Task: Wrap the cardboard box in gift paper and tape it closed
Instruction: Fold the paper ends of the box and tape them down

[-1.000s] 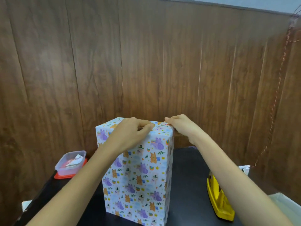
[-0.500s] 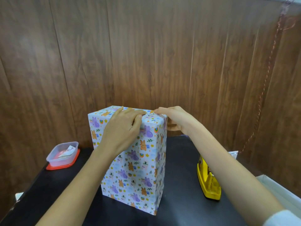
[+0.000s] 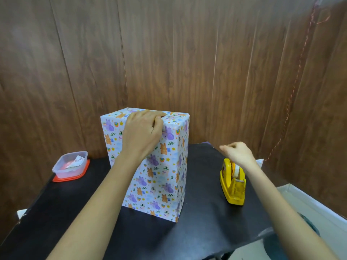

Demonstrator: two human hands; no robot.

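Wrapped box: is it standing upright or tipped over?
Upright. The box stands on its small end on the black table, sides vertical, while the left hand holds its top edge.

One view only, head-worn, wide-angle; scene is looked down on from the near edge of the table (image 3: 206, 231); wrapped box (image 3: 165, 175) is seen close; panelled wall (image 3: 187, 62) is faced.

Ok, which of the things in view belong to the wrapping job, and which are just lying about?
In the job:
- wrapped box, standing upright
- left hand, holding the box's top edge
- yellow tape dispenser
- right hand, blurred, just above the dispenser

Lying about:
- clear plastic container on a red lid, far left
- white tray, right edge
- reddish cord on the wall
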